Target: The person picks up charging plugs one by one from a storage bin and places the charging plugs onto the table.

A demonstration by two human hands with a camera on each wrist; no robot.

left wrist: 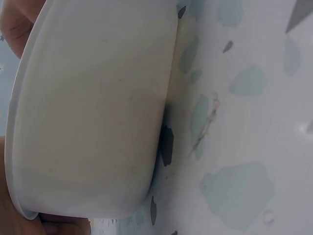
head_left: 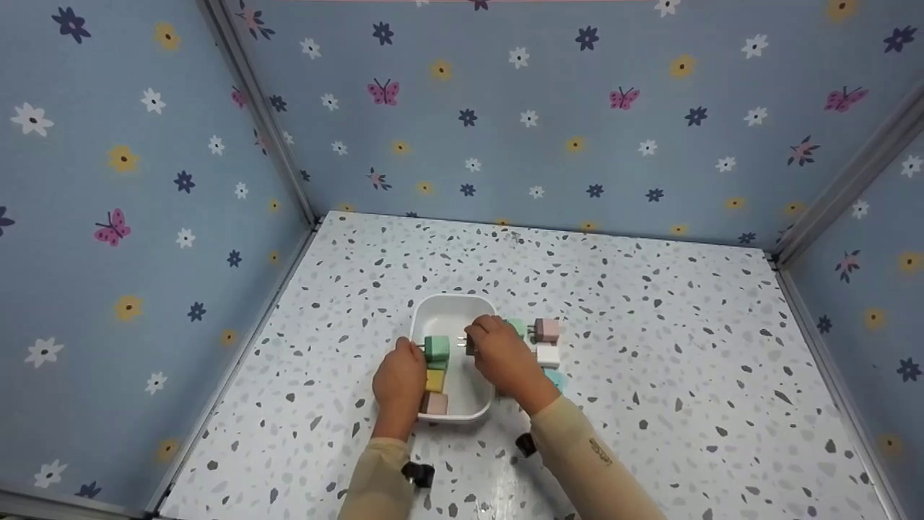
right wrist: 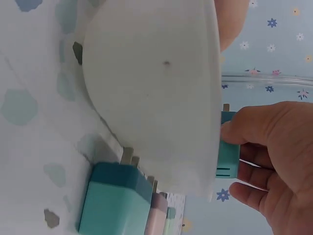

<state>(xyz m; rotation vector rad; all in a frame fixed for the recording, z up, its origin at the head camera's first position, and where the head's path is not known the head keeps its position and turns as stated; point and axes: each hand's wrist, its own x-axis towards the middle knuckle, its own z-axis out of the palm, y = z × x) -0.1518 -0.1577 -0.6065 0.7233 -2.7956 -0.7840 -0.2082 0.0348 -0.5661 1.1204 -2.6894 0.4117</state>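
Note:
At its left rim, my left hand grips a white tub, fingers outside below the rim in the left wrist view. Over the tub my right hand holds a teal plug charger, its metal prongs pointing left. Inside, along the left wall, are a green charger, a yellow charger and a pink charger; another green one is partly hidden. The topmost green charger's prongs reach the left fingertips; whether they touch, I cannot tell.
Right of the tub lie another pink charger, a white charger, a blue charger and a partly covered green charger. Flower-patterned panels bound the speckled table at the back and sides.

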